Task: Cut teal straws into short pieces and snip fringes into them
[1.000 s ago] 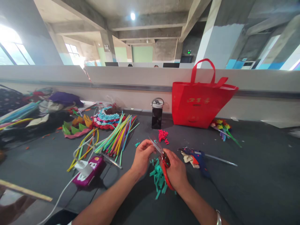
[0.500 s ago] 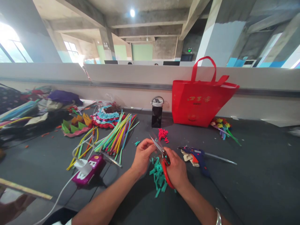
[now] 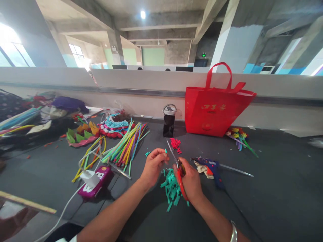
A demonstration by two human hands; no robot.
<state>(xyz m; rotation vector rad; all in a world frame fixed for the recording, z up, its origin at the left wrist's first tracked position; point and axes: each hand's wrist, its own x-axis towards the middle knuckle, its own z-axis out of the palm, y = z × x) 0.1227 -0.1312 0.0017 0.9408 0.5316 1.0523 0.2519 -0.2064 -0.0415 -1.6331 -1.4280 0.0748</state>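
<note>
My left hand (image 3: 154, 166) pinches a small teal strip (image 3: 166, 151) between thumb and fingertips. A pair of scissors with red handles (image 3: 181, 183) is in my right hand (image 3: 190, 179), its blades pointing up and away, just right of the strip and apart from it. On the dark table below and between my hands lies a loose pile of cut teal strips (image 3: 171, 188). A few more teal bits (image 3: 147, 153) lie left of my fingers. Beyond the scissor tips sits a small heap of red pieces (image 3: 175, 144).
A dark bottle (image 3: 169, 122) and a red bag (image 3: 214, 112) stand at the back. To the right lies a blue glue gun (image 3: 213, 168); to the left, colourful pipe cleaners (image 3: 126, 144) and a purple power strip (image 3: 97, 185) with a white cable. Flowers (image 3: 239, 137) lie beside the bag.
The scissors have moved away from my left fingertips to the right, and their blades have come closer together. The teal strip's end now shows at my left fingertips.
</note>
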